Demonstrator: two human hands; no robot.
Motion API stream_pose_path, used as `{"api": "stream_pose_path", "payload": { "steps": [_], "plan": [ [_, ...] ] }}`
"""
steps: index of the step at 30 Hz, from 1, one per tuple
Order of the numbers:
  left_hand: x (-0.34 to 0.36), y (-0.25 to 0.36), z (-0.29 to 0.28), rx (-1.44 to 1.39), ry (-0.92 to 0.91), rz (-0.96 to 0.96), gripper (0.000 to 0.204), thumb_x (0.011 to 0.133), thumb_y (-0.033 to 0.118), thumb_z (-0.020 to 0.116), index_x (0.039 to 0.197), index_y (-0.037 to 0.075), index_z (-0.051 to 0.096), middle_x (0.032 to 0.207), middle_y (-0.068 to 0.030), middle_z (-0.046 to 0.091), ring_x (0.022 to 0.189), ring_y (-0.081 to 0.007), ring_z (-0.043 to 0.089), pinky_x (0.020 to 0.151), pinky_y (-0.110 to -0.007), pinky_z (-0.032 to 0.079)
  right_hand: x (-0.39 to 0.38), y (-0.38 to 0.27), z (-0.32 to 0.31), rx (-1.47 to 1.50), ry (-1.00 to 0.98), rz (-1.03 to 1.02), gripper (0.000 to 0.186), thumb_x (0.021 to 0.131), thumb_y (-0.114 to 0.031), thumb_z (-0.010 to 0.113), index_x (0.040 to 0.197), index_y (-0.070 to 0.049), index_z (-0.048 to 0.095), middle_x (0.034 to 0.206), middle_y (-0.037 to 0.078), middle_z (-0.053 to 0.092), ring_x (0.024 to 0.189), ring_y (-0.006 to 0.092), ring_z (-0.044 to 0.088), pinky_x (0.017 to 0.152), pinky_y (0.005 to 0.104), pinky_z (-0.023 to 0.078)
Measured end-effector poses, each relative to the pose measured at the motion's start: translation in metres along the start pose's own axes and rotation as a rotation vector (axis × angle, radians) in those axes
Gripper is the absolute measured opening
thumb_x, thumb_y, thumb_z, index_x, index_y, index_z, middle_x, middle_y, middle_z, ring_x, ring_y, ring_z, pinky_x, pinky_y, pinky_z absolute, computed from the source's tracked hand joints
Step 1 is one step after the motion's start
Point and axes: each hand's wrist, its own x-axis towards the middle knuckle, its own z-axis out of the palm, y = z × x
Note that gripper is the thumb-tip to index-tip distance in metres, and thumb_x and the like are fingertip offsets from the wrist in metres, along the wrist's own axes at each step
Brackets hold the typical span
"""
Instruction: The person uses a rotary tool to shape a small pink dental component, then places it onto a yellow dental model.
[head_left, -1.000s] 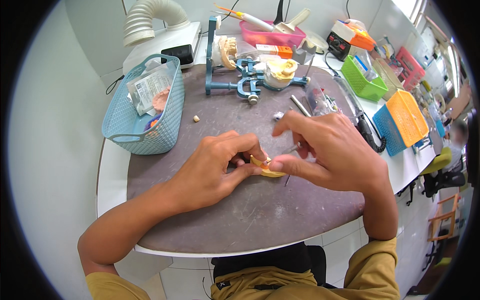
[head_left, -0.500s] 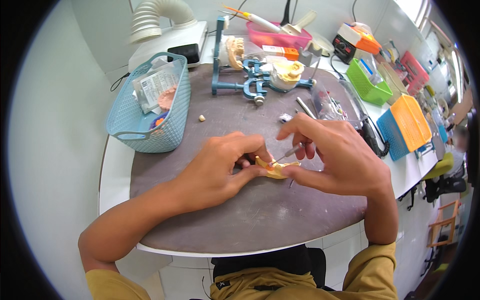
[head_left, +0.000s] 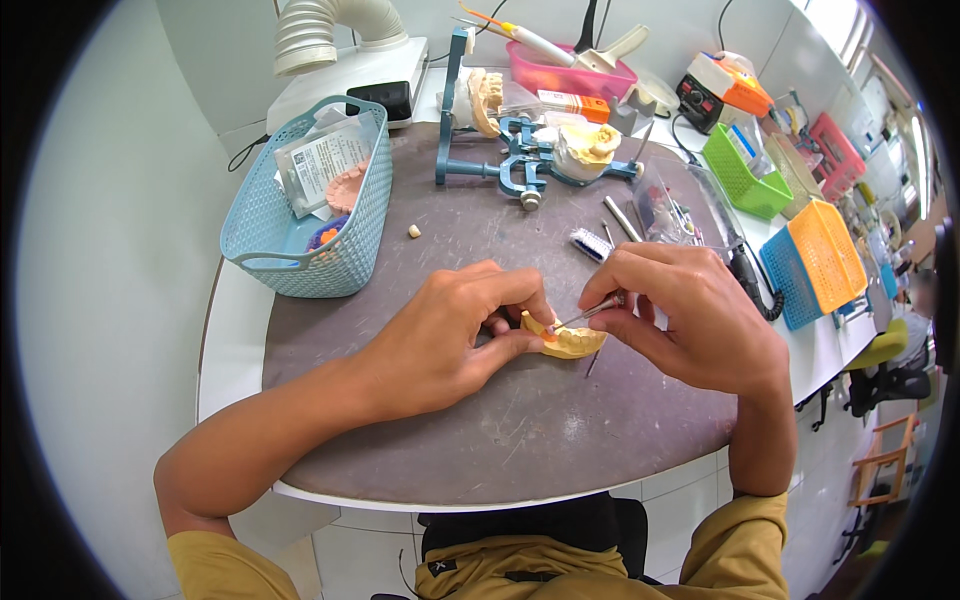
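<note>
A yellow dental model (head_left: 578, 344) of a tooth arch is pinched between the thumb and fingers of my left hand (head_left: 440, 340), low over the grey-brown mat. A small orange-red patch shows on it beside my left thumb. My right hand (head_left: 700, 325) is closed in a pen grip on a slim metal dental instrument (head_left: 585, 314). The instrument's tip reaches the model near my left fingertips; whether it touches cannot be made out. A thin dark rod (head_left: 593, 362) pokes out beside the model's right end.
A blue articulator (head_left: 520, 165) with dental casts stands at the back. At left is a light-blue basket (head_left: 310, 240) holding packets. A single tooth piece (head_left: 414, 231) lies on the mat (head_left: 480, 440). A brush (head_left: 590, 244), a clear box (head_left: 690, 205) and a handpiece (head_left: 742, 272) lie to the right.
My right thumb has come off the model and pinches the instrument, with the hand slightly further right. More of the model's teeth now show. The whole view has shifted a little.
</note>
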Motion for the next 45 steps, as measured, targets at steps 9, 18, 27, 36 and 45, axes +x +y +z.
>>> {"api": "stream_pose_path", "payload": {
  "steps": [9,18,27,36,45],
  "plan": [
    [0.0,-0.001,0.001,0.02,0.008,0.008,0.018,0.087,0.001,0.073,0.105,0.002,0.069,0.107,-0.0093,0.073,0.096,-0.022,0.068,0.08,-0.031,0.054,0.0,-0.003,-0.001,-0.043,-0.006,0.006,0.01,0.087,-0.009,0.069,0.088,-0.002,0.062,0.077,0.011,0.066,0.074,0.0333,0.066,0.065,0.0435,0.049],
    [-0.001,-0.004,0.003,0.006,0.032,0.057,0.015,0.089,0.004,0.071,0.103,0.003,0.066,0.096,-0.0123,0.068,0.086,-0.025,0.065,0.078,-0.035,0.053,-0.002,0.002,0.005,-0.079,0.049,-0.064,0.01,0.086,-0.011,0.072,0.088,-0.005,0.064,0.077,0.01,0.066,0.071,0.0297,0.065,0.062,0.042,0.048],
    [-0.002,-0.003,0.003,-0.004,0.018,0.006,0.025,0.088,0.0,0.072,0.112,0.003,0.064,0.11,-0.0089,0.069,0.096,-0.019,0.067,0.081,-0.03,0.055,-0.003,0.003,-0.002,0.0,0.265,0.018,0.011,0.081,-0.004,0.073,0.089,-0.002,0.066,0.08,0.008,0.068,0.072,0.0262,0.067,0.063,0.0341,0.053],
    [-0.001,-0.001,0.005,-0.129,0.035,-0.048,0.031,0.086,-0.002,0.074,0.115,0.0,0.062,0.111,-0.0087,0.069,0.101,-0.0157,0.067,0.084,-0.029,0.057,-0.001,0.015,0.027,-0.189,0.193,0.078,0.014,0.085,-0.012,0.07,0.094,-0.004,0.066,0.088,0.012,0.066,0.081,0.0331,0.066,0.07,0.0435,0.051],
    [-0.003,-0.001,0.005,-0.2,0.083,-0.097,0.029,0.084,0.001,0.08,0.109,-0.002,0.065,0.105,-0.0073,0.069,0.093,-0.0113,0.067,0.084,-0.027,0.058,-0.004,0.001,0.034,-0.026,0.123,0.046,0.015,0.085,-0.018,0.073,0.09,-0.004,0.07,0.088,0.011,0.065,0.086,0.0307,0.063,0.073,0.0428,0.05]
  ]
}}
